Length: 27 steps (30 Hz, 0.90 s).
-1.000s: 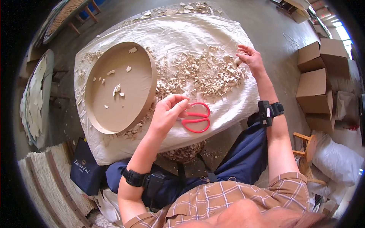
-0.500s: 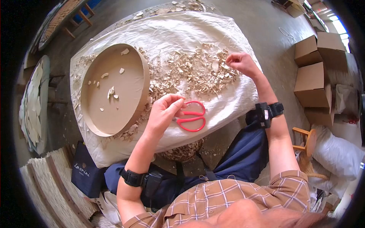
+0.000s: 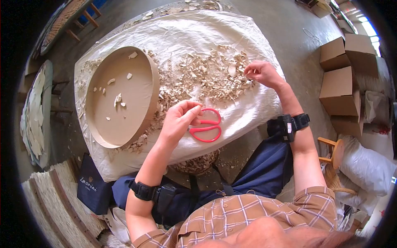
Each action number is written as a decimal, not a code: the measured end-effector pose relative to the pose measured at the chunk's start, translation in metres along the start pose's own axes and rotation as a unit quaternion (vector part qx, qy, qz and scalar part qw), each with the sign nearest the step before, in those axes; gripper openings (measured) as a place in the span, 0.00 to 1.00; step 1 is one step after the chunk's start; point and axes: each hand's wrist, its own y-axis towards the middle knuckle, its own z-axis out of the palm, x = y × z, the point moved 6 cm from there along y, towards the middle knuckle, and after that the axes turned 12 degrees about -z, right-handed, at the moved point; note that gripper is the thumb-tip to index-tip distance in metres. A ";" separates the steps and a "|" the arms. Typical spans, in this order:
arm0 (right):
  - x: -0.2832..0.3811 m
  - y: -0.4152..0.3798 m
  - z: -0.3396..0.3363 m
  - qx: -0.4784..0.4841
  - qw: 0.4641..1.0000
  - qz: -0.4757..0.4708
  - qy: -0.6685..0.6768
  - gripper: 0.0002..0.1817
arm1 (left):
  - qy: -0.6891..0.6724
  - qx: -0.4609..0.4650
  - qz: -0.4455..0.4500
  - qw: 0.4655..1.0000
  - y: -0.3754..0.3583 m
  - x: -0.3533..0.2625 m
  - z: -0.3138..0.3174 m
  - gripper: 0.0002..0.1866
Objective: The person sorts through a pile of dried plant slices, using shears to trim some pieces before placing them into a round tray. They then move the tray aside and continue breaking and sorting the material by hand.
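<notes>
My left hand [image 3: 178, 122] is closed in a pinch beside the red-handled scissors [image 3: 207, 141], and anything between its fingertips is too small to make out. The scissors lie on the white cloth [image 3: 244, 113], their blades partly hidden by that hand. Over the right end of a spread of pale, dry, chip-like pieces [image 3: 198, 78] is my right hand [image 3: 264, 74]. Its fingers are curled with thumb and forefinger together; what they hold, if anything, cannot be made out. A round shallow tray [image 3: 154, 93] with several pale pieces inside stands left of the spread.
Below the table edge, between my knees, sits a container of similar pieces [image 3: 196, 164]. Cardboard boxes [image 3: 337, 91], a small wooden stool [image 3: 337, 153] and white sacks [image 3: 366, 165] are on the right. A dark bag [image 3: 92, 186] stands at the lower left.
My right hand has dropped slightly toward the pieces, and its fingers have shifted. My left hand keeps its pinch in nearly the same place. The whole view has shifted a little.
</notes>
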 end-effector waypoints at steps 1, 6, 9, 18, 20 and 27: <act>0.004 0.001 0.002 0.004 1.000 -0.017 -0.002 0.06 | 0.000 0.000 -0.001 1.000 0.000 0.000 0.000 0.09; 0.006 0.003 0.004 0.018 0.999 0.018 0.045 0.05 | -0.001 0.003 -0.007 1.000 0.001 0.000 0.002 0.09; 0.013 0.001 -0.008 -0.072 0.930 0.122 0.340 0.07 | -0.007 0.007 -0.003 1.000 0.000 0.000 0.002 0.10; 0.147 -0.003 0.064 0.013 0.948 -0.214 0.234 0.06 | -0.341 0.129 -0.076 0.928 0.002 0.007 0.020 0.18; 0.155 -0.005 0.065 0.042 0.957 -0.189 0.217 0.06 | -0.353 0.137 -0.070 0.923 0.004 0.012 0.013 0.18; 0.098 0.004 0.008 -0.072 0.994 -0.076 0.043 0.10 | -0.304 0.046 0.156 0.939 -0.045 -0.058 -0.059 0.13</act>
